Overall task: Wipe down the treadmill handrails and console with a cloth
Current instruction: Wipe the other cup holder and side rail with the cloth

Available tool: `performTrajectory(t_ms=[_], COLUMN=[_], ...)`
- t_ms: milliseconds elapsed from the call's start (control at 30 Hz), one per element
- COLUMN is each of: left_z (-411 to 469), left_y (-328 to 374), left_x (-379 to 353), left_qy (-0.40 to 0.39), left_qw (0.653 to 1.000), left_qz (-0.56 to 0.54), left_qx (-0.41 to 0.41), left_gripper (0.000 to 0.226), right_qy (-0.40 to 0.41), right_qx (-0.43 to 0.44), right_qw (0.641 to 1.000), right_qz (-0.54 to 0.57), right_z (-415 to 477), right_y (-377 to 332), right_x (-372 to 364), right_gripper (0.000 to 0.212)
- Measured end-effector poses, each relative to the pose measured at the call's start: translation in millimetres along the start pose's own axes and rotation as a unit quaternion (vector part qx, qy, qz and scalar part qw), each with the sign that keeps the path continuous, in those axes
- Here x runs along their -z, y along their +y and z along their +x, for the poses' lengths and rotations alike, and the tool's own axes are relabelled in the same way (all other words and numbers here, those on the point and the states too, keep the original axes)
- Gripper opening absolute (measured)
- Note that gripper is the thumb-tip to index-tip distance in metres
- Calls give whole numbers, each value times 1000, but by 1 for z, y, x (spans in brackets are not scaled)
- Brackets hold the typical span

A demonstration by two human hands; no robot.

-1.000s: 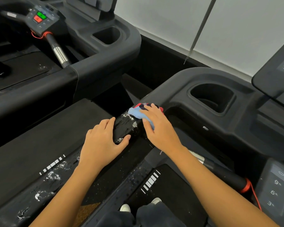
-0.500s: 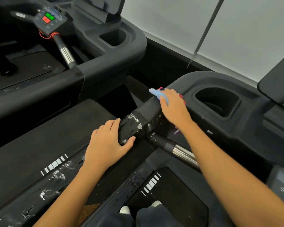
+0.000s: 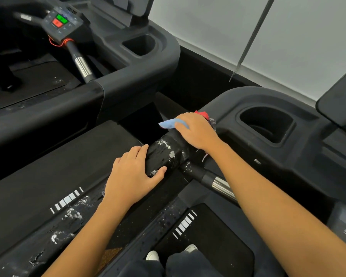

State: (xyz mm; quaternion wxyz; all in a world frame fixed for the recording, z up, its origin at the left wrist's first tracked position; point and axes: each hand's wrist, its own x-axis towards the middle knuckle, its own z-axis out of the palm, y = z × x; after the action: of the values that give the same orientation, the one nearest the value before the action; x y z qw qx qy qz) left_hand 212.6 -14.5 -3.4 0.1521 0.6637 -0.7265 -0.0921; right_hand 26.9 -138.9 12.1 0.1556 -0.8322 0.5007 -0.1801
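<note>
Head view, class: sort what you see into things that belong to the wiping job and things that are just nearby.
Belongs to the job:
- cloth, pressed under the right hand
- handrail, flecked white, steadied by the left hand
- cup holder in the console

Just nearby:
- neighbouring treadmill's red and green buttons
- white shoes on the belt

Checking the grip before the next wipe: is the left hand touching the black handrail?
Touching. The head view shows the left hand on the handrail, thumb and fingers wrapped around it.
</note>
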Motion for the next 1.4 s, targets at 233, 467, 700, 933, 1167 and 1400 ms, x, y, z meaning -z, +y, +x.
performTrajectory(t_ms=[233, 467, 700, 933, 1167, 1400], left_z=[-1, 0, 0, -1, 0, -1], left_y=[1, 3, 1, 1, 1, 2], left_x=[0, 1, -1, 1, 0, 1], left_qy=[15, 37, 43, 41, 50, 38], left_qw=[1000, 998, 998, 998, 998, 998], left_qz=[-3, -58, -48, -51, -48, -43], left_qx=[0, 3, 4, -2, -4, -2], left_gripper=[87, 92, 95, 86, 92, 85], right_qy=[14, 11, 47, 24, 57, 104], right_qx=[-54, 74, 91, 32, 72, 51], right_qw=[998, 995, 991, 997, 988, 989], right_qz=[11, 60, 85, 69, 125, 96], right_z=[12, -23, -46, -22, -53, -31], right_y=[10, -43, -39, -41, -40, -34], right_x=[9, -15, -31, -30, -37, -26], right_gripper=[29, 32, 32, 40, 29, 21])
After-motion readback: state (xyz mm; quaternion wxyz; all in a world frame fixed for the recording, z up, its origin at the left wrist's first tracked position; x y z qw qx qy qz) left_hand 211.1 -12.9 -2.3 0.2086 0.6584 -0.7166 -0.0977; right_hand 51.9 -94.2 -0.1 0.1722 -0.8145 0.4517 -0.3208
